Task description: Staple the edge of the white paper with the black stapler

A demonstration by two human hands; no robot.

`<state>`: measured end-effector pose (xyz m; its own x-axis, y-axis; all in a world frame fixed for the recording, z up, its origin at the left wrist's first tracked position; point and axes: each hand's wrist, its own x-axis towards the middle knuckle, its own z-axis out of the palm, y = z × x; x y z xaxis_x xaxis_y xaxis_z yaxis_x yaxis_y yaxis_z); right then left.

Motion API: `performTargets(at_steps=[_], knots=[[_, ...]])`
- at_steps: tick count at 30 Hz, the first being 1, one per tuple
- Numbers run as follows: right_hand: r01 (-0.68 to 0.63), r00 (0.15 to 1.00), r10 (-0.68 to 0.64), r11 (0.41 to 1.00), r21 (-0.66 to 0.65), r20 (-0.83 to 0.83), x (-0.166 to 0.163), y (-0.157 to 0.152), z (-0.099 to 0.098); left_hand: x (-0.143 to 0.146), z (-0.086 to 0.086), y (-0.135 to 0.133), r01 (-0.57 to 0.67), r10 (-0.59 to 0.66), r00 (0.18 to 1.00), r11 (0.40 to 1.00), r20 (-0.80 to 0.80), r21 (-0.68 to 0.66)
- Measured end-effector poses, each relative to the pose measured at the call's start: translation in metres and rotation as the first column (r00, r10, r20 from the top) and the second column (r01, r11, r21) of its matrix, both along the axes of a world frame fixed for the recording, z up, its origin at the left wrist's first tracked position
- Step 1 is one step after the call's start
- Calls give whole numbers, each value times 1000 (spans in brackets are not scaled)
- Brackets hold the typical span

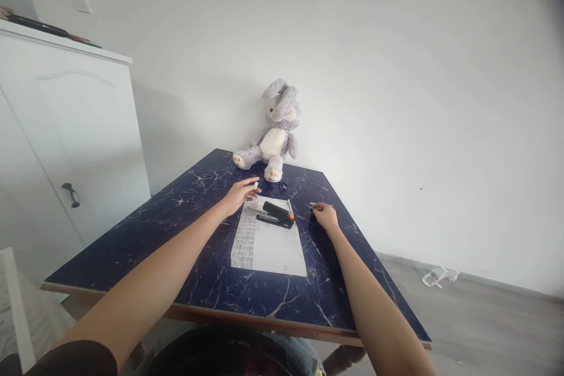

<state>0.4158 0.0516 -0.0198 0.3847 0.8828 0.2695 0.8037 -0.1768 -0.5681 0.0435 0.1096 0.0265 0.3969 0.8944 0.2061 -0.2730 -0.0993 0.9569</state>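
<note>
A black stapler (275, 215) with an orange spot at its right end lies across the upper part of a white sheet of paper (277, 251). Grey printed rows run down the sheet's left side. My left hand (242, 192) is over the paper's upper left corner, left of the stapler, with its fingers apart. Something small and white shows at its fingertips, possibly a nail. To the right of the paper, my right hand (326, 215) rests on the table with curled fingers. A tiny pale bit shows at its fingertips; whether it holds anything is hidden.
The dark blue marble-patterned table (176, 229) reaches toward the wall. A grey plush rabbit (275, 135) sits at its far edge. On the left stands a white cabinet (88, 129) with a dark handle. A clear plastic item (438, 276) lies on the floor at right.
</note>
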Motion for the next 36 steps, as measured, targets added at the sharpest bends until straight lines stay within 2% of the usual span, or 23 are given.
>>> performTargets(at_steps=[5, 9, 13, 18, 28, 33, 36], knots=[[-6, 1000, 6, 1000, 2, -1, -5, -3, 4, 0, 2, -4, 25, -21, 998, 998, -51, 65], [-29, 1000, 29, 1000, 3, 2, -11, -6, 8, -3, 2, -8, 99, -48, 968, 975, -248, 197], [-53, 999, 53, 999, -5, 11, -16, -8, 12, -8, 1, -9, 188, -68, 914, 945, -399, 269], [-63, 998, 63, 998, -9, 21, -17, -10, 14, -12, -1, -3, 241, -74, 885, 917, -459, 318], [-74, 997, 75, 997, -23, 27, -13, -7, 9, -7, -2, 1, 164, 77, 899, 854, -432, 493], [-81, 996, 82, 996, -25, 36, -10, -4, 6, -11, 6, -6, 287, 49, 836, 811, -546, 511], [-87, 995, 88, 996, -26, 35, -9, -3, 4, -14, 10, -9, 308, 37, 828, 804, -559, 509]])
